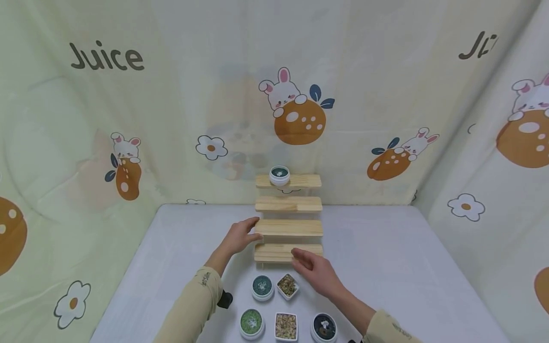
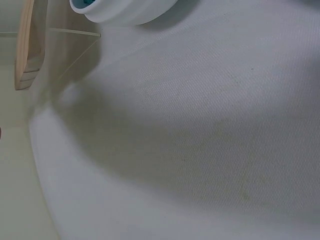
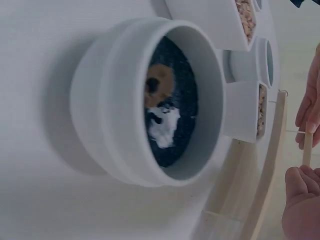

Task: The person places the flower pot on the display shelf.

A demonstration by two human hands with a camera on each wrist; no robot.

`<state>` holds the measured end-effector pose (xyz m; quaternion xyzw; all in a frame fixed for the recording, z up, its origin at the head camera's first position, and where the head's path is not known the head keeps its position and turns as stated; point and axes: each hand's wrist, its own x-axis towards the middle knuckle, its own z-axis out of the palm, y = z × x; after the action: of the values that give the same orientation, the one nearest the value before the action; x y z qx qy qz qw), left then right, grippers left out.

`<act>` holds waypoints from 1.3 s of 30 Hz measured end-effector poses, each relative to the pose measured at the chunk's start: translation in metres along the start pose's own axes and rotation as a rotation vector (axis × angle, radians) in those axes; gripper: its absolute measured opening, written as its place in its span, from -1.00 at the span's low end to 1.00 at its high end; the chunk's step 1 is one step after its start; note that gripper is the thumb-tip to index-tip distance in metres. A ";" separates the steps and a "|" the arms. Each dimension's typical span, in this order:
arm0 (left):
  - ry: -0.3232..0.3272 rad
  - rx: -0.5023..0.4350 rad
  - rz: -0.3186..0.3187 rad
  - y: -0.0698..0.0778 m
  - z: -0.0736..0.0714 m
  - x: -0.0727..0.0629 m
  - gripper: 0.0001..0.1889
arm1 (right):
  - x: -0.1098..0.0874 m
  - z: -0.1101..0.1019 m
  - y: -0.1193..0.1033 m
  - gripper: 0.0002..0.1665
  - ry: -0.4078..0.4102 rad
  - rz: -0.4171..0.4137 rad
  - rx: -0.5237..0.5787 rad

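My left hand (image 1: 242, 236) is at the left end of a four-tier wooden step rack (image 1: 289, 227), thumb and fingers apart around the third tier's end; whether they touch the wood is unclear. My right hand (image 1: 317, 271) hovers before the lowest tier's right part, fingers extended, nothing visible in it. On the top tier stands a white round bowl (image 1: 279, 176) with dark teal contents. Below the hands are a teal-filled round bowl (image 1: 262, 287) and a small square bowl (image 1: 288, 286) of grainy bits. The right wrist view shows a dark-filled white bowl (image 3: 125, 100) up close.
Nearer me stand a green-filled round bowl (image 1: 251, 323), a square bowl (image 1: 286, 327) of pale grainy bits and the dark-filled bowl. A white cloth (image 1: 369, 247) covers the table. Behind the rack hangs a printed curtain (image 1: 364, 95).
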<state>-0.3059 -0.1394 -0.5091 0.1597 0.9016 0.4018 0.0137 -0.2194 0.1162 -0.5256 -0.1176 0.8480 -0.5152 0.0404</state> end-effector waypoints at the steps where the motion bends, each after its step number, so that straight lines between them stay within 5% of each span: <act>1: 0.001 -0.001 0.000 0.000 0.000 0.000 -0.35 | -0.001 0.000 0.001 -0.46 -0.008 0.000 -0.002; 15: 0.008 0.026 -0.008 -0.004 0.002 0.002 -0.37 | -0.010 0.007 0.021 -0.44 -0.154 -0.042 -0.049; 28: 0.015 0.036 -0.011 -0.004 0.004 0.002 -0.37 | -0.011 0.013 0.037 -0.21 -0.236 -0.028 -0.062; 39: 0.011 0.030 -0.008 -0.004 0.002 0.002 -0.35 | -0.010 0.016 0.042 -0.11 -0.281 -0.074 -0.199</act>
<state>-0.3082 -0.1398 -0.5131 0.1541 0.9082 0.3890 0.0079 -0.2129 0.1229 -0.5707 -0.2230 0.8758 -0.4084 0.1280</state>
